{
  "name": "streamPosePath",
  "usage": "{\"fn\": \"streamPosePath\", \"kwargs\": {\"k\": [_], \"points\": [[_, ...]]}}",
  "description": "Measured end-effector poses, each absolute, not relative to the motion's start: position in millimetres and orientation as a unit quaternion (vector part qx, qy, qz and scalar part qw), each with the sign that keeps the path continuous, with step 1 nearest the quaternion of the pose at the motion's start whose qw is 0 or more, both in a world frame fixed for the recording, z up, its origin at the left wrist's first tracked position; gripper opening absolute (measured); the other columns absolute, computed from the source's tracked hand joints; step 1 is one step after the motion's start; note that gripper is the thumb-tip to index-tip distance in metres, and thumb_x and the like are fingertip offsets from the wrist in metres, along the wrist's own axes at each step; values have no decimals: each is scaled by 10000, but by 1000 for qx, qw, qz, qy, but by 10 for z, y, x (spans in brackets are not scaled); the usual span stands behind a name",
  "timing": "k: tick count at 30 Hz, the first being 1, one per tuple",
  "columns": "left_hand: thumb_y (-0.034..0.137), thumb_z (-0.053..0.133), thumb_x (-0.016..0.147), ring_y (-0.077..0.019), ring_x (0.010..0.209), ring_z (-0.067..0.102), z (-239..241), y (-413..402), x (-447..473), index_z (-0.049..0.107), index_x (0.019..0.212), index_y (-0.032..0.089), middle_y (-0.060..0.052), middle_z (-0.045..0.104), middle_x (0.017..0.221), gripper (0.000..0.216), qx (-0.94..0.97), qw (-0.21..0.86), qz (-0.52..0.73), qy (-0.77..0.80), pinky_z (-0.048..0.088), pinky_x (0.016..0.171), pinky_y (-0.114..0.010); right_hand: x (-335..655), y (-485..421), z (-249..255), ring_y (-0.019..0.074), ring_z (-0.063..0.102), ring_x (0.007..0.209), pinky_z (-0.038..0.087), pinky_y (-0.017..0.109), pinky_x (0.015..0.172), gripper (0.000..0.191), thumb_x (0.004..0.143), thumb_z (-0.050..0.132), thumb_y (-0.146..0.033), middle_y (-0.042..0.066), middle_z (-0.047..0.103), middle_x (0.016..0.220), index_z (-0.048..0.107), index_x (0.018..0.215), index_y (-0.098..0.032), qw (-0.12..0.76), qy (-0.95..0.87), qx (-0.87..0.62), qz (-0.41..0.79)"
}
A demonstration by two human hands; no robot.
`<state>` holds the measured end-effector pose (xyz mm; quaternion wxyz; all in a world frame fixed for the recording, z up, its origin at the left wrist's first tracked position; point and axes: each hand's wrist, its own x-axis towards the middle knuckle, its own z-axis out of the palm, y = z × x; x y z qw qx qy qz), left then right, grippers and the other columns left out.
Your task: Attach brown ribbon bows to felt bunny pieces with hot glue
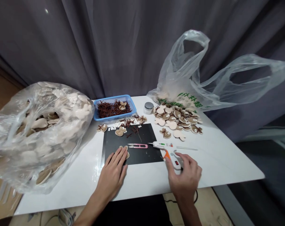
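My left hand (115, 169) lies flat, fingers stretched out, over a beige-brown felt piece with rounded ears (127, 153), which it mostly covers. That piece is on the black mat (142, 157). My right hand (186, 175) has its thumb and fingers closed about the handle of a white hot glue gun (164, 145) with an orange trigger. A clear glue stick (187, 148) sticks out of the gun's back. Between the hands lies a pair of pink thread snips (139, 146). Another felt piece (120, 131) rests on the mat's far part, near thin dark-brown bows (135, 129).
A blue basket (134, 108) holds brown bows. Next to it stand a grey-lidded jar (148, 108) and a heap of felt pieces (177, 117). A clear bag full of felt pieces (62, 135) fills the left; an upright plastic bag (180, 75) is at back right.
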<state>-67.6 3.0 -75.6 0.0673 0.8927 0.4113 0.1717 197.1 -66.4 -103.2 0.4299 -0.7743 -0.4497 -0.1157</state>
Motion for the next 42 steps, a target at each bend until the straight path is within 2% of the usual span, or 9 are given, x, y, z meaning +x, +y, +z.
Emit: {"fn": "streamPosePath", "kwargs": {"k": [3, 5, 12, 16, 23, 28, 33, 37, 42], "points": [[281, 495, 1110, -261, 1570, 458, -737, 52, -671, 267, 1725, 280, -67, 486, 1688, 656, 897, 61, 176, 401, 389, 1245, -447, 2098, -642, -1138, 420, 573, 997, 429, 542, 886, 856, 929, 459, -882, 247, 681, 1136, 657, 1296, -135, 372, -427, -819, -90], [286, 497, 1110, -259, 1576, 450, -739, 45, -651, 222, 1736, 278, -66, 468, 1700, 684, 896, 60, 178, 404, 380, 1254, -447, 2118, -614, -1206, 415, 561, 955, 426, 527, 858, 925, 892, 439, -925, 241, 675, 1087, 640, 1304, -121, 343, -425, -835, -68], [263, 442, 1130, -246, 1626, 360, -749, -106, -653, 116, 1751, 310, -46, 378, 1754, 703, 885, 53, 188, 423, 336, 1303, -441, 2084, -549, -1166, 398, 609, 1033, 455, 475, 876, 628, 915, 520, -689, 228, 692, 1133, 632, 1188, -135, 252, -418, -873, 25], [293, 457, 1127, -256, 1539, 501, -764, -222, -670, 110, 1755, 286, -71, 471, 1703, 718, 879, 62, 205, 426, 428, 1246, -438, 2125, -541, -991, 378, 671, 937, 478, 440, 792, 624, 865, 542, -686, 198, 739, 1078, 604, 1220, -177, 241, -349, -900, 101], [288, 445, 1129, -270, 1531, 512, -819, -243, -621, 159, 1748, 206, -107, 498, 1680, 687, 896, 53, 183, 401, 442, 1229, -446, 1949, -519, -780, 345, 722, 842, 519, 410, 754, 773, 629, 736, -802, 144, 780, 991, 628, 1145, -236, 382, -276, -862, 186], [272, 435, 1128, -274, 1522, 523, -840, -232, -611, 218, 1735, 197, -121, 514, 1667, 649, 893, 65, 188, 403, 458, 1214, -453, 1678, -440, -767, 357, 735, 935, 552, 411, 804, 704, 627, 772, -778, 159, 790, 975, 674, 1027, -207, 426, -351, -795, 253], [266, 431, 1125, -283, 1516, 531, -839, -245, -606, 199, 1738, 204, -126, 516, 1665, 659, 890, 79, 190, 407, 485, 1196, -460, 1534, -361, -786, 329, 729, 850, 559, 411, 786, 602, 673, 757, -745, 136, 792, 919, 667, 947, -217, 394, -413, -772, 280], [256, 445, 1115, -289, 1507, 541, -828, -247, -606, 187, 1739, 196, -137, 529, 1653, 677, 890, 88, 192, 405, 501, 1192, -466, 1487, -360, -819, 324, 727, 793, 525, 389, 730, 657, 670, 725, -768, 132, 789, 926, 649, 1023, -219, 336, -435, -803, 231], [252, 459, 1110, -302, 1481, 569, -831, -247, -596, 224, 1730, 178, -158, 584, 1600, 668, 889, 79, 198, 404, 520, 1173, -473, 1484, -426, -884, 300, 704, 666, 430, 332, 640, 615, 740, 675, -670, 85, 758, 772, 673, 1144, -207, 251, -414, -859, 167]]}}
